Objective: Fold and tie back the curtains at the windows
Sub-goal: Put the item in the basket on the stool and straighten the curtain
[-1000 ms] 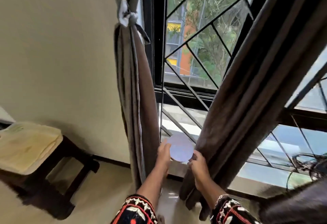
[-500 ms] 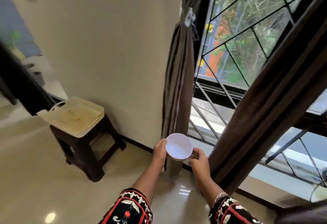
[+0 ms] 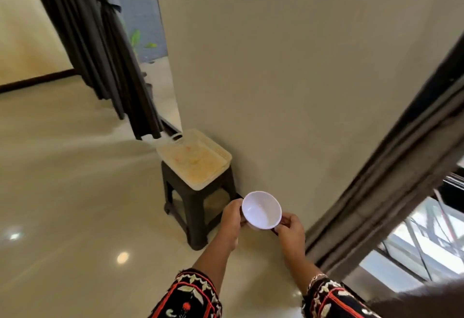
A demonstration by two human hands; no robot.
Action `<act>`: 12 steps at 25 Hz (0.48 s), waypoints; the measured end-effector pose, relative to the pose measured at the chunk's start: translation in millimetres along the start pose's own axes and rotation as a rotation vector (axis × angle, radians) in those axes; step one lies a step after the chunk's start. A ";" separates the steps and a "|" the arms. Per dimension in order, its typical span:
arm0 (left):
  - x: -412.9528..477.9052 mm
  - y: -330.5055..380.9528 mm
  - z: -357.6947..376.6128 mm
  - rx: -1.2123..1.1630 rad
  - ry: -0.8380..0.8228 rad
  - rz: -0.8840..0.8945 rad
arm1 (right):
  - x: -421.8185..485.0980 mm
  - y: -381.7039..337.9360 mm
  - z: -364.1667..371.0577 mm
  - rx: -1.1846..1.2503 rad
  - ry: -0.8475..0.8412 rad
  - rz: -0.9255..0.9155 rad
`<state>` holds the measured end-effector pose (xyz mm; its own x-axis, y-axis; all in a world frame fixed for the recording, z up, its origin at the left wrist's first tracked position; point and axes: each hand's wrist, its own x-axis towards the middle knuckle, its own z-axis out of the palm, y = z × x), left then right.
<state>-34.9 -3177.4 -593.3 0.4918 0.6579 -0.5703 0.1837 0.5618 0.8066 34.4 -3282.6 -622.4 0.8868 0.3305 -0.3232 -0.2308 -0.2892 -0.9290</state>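
A small white bowl [image 3: 261, 210] is held in front of me between both hands, its mouth tilted toward me. My left hand [image 3: 231, 219] grips its left side and my right hand [image 3: 290, 229] grips its right side. A grey-brown curtain [image 3: 384, 187] hangs bunched along the window frame at the right. Another dark curtain [image 3: 110, 51], tied back with a band, hangs at the doorway at the far left.
A dark plastic stool [image 3: 198, 207] stands against the cream wall [image 3: 288, 79], with a pale cutting board [image 3: 194, 158] lying on top. Glossy tiled floor [image 3: 75, 204] spreads to the left. The window with metal grille [image 3: 424, 237] is at the lower right.
My view has swung left, away from the window toward the stool and wall. Both hands still hold the white bowl, now out in front of the wall near the stool.
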 end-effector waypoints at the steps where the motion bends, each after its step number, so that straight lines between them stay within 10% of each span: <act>1: 11.9 11.6 -13.1 -0.017 0.015 0.000 | 8.2 -4.7 20.7 -0.007 -0.017 -0.010; 12: 115.9 93.2 -99.3 -0.031 0.060 0.013 | 74.9 -51.2 165.9 -0.070 -0.134 0.016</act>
<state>-45.3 -2999.0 -599.7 0.4422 0.6937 -0.5686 0.1508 0.5674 0.8095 46.2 -3093.9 -628.9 0.8208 0.4405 -0.3636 -0.2121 -0.3559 -0.9101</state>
